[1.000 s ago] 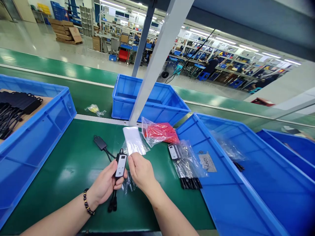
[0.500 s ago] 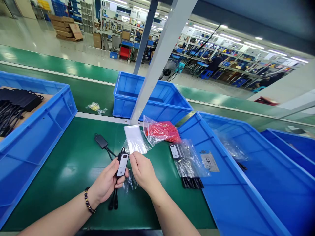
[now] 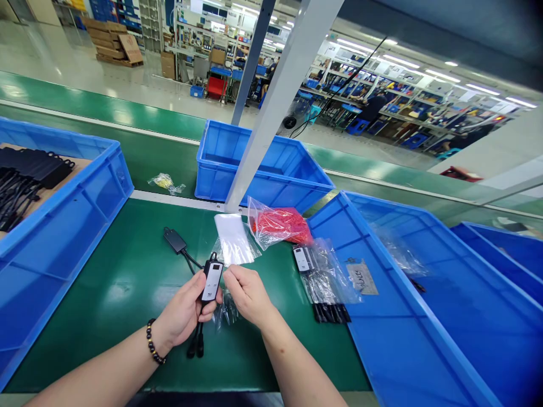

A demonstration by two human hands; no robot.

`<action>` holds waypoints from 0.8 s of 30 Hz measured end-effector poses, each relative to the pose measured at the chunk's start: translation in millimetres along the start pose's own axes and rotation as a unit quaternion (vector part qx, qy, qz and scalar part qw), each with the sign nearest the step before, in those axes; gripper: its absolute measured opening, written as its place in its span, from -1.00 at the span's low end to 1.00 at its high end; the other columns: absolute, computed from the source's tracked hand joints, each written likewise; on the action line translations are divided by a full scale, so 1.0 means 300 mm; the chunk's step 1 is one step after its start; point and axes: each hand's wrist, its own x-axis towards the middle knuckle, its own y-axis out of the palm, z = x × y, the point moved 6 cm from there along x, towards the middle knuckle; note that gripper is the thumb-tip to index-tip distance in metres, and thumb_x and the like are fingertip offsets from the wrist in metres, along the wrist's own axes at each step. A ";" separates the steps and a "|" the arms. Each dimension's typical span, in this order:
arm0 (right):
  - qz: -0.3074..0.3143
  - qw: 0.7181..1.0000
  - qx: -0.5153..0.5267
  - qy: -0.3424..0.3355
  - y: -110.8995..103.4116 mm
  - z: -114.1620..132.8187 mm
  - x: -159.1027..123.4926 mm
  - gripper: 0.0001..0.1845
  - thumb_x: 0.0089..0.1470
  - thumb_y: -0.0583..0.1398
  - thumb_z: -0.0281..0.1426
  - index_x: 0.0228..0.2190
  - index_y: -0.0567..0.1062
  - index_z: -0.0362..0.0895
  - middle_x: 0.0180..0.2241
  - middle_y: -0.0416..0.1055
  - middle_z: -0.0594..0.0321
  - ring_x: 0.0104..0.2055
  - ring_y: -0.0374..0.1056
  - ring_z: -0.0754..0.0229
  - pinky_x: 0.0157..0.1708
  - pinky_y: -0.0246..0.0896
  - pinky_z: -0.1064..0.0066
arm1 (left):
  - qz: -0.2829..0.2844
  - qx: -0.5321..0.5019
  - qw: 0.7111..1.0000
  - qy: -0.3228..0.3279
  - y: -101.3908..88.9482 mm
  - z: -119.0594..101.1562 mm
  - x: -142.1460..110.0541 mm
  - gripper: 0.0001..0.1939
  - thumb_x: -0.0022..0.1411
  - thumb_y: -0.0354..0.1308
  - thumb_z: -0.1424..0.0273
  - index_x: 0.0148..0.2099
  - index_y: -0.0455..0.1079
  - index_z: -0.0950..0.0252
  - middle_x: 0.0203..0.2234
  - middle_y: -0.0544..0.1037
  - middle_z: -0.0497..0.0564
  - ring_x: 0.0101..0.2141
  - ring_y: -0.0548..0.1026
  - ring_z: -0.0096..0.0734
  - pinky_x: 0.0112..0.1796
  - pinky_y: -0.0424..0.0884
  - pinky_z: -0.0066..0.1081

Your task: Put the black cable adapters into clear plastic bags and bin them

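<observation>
My left hand (image 3: 186, 308) is closed around a small black controller box (image 3: 211, 281) with a light label, a dark window and a loop at its top. Black cables with round connectors (image 3: 195, 345) hang below it. Just right of the box, my right hand (image 3: 248, 294) is closed, thumb against curled fingers; whatever it pinches, if anything, is hidden. Another black controller box (image 3: 175, 240) lies face down at the upper left, its cables running toward my left hand. Beneath my hands is a crumpled clear plastic bag (image 3: 227, 312). Beyond them lies a stack of clear bags (image 3: 232, 240).
A clear bag of red pieces (image 3: 282, 225) lies near the post (image 3: 271, 102). To the right are bagged controllers (image 3: 324, 271) beside a tilted blue bin (image 3: 407, 339). The left bin (image 3: 63, 209) holds black units (image 3: 29, 169); another blue bin (image 3: 263, 164) stands behind.
My right hand has shifted very slightly right and down from the controller box. My left hand keeps its hold, and the view has tilted slightly.
</observation>
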 end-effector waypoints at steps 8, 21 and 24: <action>-0.047 0.997 -0.051 0.024 -0.045 -0.018 -0.007 -0.79 0.07 0.03 -0.28 -0.51 0.29 -0.13 -0.59 0.19 0.36 -0.55 0.10 0.35 -0.52 0.03 0.53 | -0.019 -0.013 1.000 0.001 -0.015 -0.002 0.008 -0.72 0.22 -0.09 0.17 -0.26 0.20 0.31 -0.49 0.35 0.00 -0.65 0.13 -0.65 -0.63 -0.03 -0.56; -0.013 0.997 0.068 0.019 -0.045 0.005 -0.007 -0.89 -0.02 0.04 -0.45 -0.55 0.26 -0.13 -0.63 0.21 0.39 -0.57 0.12 0.37 -0.54 0.04 0.55 | -0.065 0.007 0.998 0.009 -0.042 0.000 0.021 -0.69 0.19 -0.05 0.14 -0.29 0.21 0.33 -0.51 0.32 -0.03 -0.66 0.10 -0.67 -0.66 -0.03 -0.59; 0.044 0.998 -0.036 0.040 -0.031 -0.049 -0.005 -0.88 -0.04 0.04 -0.45 -0.57 0.26 -0.14 -0.63 0.19 0.39 -0.58 0.11 0.36 -0.57 -0.02 0.54 | -0.121 -0.003 0.992 0.024 -0.082 -0.022 0.032 -0.65 0.15 -0.02 0.10 -0.32 0.22 0.34 -0.48 0.34 -0.02 -0.67 0.10 -0.68 -0.69 -0.04 -0.60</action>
